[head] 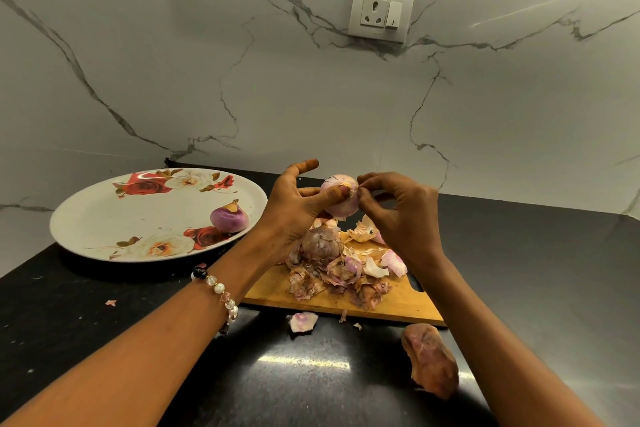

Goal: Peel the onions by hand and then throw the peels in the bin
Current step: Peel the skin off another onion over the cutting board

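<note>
My left hand grips a pale pink onion held up above the wooden cutting board. My right hand pinches a bit of skin at the onion's right side. An unpeeled onion sits on the board below, amid a heap of dry peels. A peeled purple onion lies on the floral plate at the left.
A large loose peel and a smaller one lie on the black counter in front of the board. A marble wall with a socket stands close behind. No bin is in view.
</note>
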